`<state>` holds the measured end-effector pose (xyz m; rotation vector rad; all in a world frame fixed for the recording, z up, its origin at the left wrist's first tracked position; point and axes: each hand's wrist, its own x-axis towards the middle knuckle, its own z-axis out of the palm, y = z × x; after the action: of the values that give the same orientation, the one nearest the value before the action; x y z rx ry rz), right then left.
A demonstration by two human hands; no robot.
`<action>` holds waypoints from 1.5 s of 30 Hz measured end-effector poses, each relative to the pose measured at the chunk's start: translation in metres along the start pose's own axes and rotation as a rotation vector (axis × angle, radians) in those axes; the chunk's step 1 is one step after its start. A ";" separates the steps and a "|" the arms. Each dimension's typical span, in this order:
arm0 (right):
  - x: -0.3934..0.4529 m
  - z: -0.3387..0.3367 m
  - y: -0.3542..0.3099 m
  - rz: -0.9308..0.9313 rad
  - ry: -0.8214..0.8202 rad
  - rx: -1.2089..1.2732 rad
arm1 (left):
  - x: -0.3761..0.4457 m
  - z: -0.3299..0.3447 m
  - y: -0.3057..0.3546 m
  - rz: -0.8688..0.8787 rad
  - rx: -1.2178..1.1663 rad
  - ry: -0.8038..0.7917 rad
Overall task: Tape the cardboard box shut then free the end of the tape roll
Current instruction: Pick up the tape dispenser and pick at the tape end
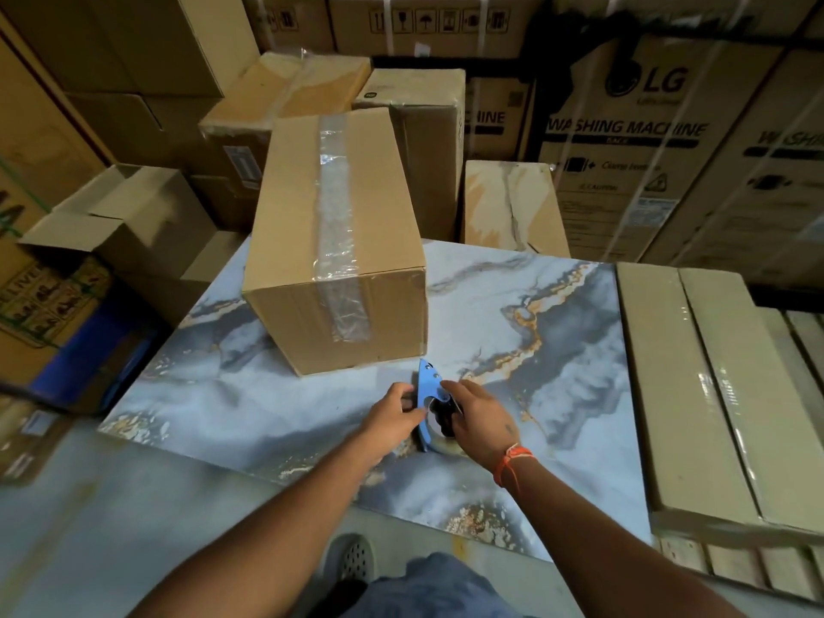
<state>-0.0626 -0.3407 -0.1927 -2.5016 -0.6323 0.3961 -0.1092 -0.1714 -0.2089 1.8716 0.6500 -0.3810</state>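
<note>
- Centre frame: the taped cardboard box [334, 243] sits sealed on the marble-print slab [557, 350].
- Below it, your left hand [392, 417] pinches the blue tape dispenser [429, 394] — your right hand [481, 421] grips its handle.
- Risk: the serrated blade could nick your fingertips, or the tape end could tear and re-stick.

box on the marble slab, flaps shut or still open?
Shut. The cardboard box has clear tape running along its top seam and down the near face; no flap stands up.

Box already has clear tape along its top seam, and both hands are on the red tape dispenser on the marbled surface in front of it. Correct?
Not quite: the tape dispenser is blue, not red, as the head view shows. The rest holds: the box is taped, left hand and right hand on it.
</note>
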 end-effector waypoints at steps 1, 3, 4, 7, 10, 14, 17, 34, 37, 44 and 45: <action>0.001 0.001 0.001 -0.012 -0.008 -0.004 | 0.001 0.002 -0.002 0.003 -0.024 -0.027; 0.002 0.002 0.004 -0.025 -0.020 0.028 | 0.004 0.007 -0.005 0.007 -0.074 -0.030; 0.003 0.003 0.006 -0.030 -0.023 0.035 | 0.005 0.009 -0.005 0.002 -0.115 -0.024; 0.002 0.009 0.012 -0.078 0.016 0.021 | 0.006 0.013 -0.004 -0.032 -0.238 -0.021; -0.001 0.010 0.014 -0.090 0.074 0.079 | 0.006 0.017 -0.002 -0.032 -0.298 -0.004; -0.008 0.013 0.019 -0.119 0.161 0.099 | 0.004 0.023 0.003 0.026 -0.360 0.016; -0.013 0.013 0.018 -0.130 0.228 0.129 | 0.005 0.024 0.003 0.088 -0.373 0.039; 0.001 0.018 0.000 -0.058 0.306 0.333 | 0.001 -0.010 -0.001 0.271 -0.257 0.109; 0.006 0.013 -0.004 -0.067 0.273 0.350 | -0.003 -0.017 -0.003 0.329 -0.114 0.139; 0.008 0.002 -0.006 0.013 0.143 0.666 | -0.006 -0.027 -0.002 0.525 0.155 0.164; 0.008 0.000 -0.005 0.026 0.128 0.722 | -0.007 -0.027 -0.002 0.544 0.160 0.166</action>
<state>-0.0574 -0.3322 -0.1914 -1.8265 -0.3225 0.3842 -0.1170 -0.1481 -0.1966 2.1559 0.1996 0.0798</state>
